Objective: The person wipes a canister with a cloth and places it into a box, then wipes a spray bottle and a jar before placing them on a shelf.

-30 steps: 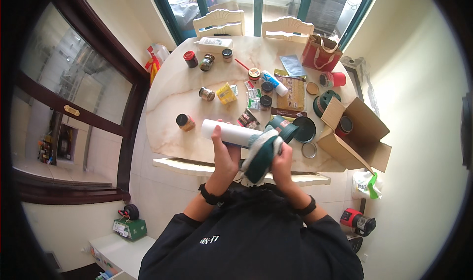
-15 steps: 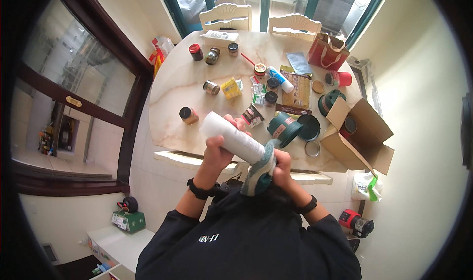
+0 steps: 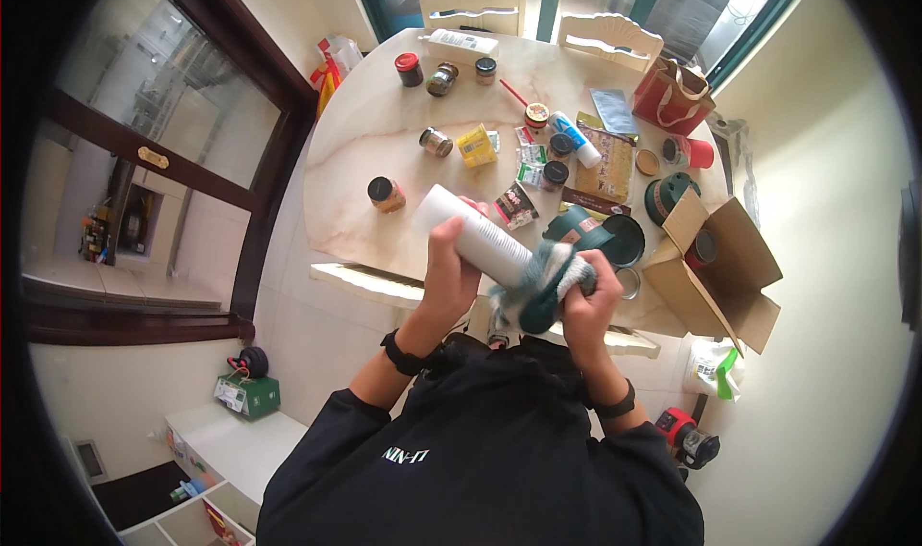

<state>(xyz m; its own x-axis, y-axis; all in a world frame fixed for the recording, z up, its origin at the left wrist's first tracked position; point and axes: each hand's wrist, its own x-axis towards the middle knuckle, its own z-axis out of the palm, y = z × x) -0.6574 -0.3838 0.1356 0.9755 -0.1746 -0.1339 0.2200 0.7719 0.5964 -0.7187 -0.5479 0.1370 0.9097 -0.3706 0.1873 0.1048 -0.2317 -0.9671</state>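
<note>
My left hand point(image 3: 449, 269) is wrapped round a white cylinder point(image 3: 483, 241), tilted so that its far end points up and left. Fine print lines cover part of its side. Bunched over the cylinder's lower right end is a green and white cloth point(image 3: 544, 294), which my right hand point(image 3: 593, 306) grips. That end of the cylinder is hidden by the cloth. Both hands are above the near edge of the marble-patterned table point(image 3: 355, 152). Close by on the table are a dark green canister point(image 3: 574, 227) and a patterned paper cup point(image 3: 515, 206) lying tilted.
An open cardboard box point(image 3: 715, 267) stands at the table's right edge. A jar with a black lid point(image 3: 386, 194) is left of the cylinder. Farther back lie several jars, packets, a white bottle point(image 3: 461, 45) and a red paper bag point(image 3: 670, 97). A chair point(image 3: 365, 285) is tucked below the near edge.
My right hand and the cloth have shifted right and up relative to my body, and the cloth is bunched differently. My left hand still grips the cylinder. The whole view has shifted slightly.
</note>
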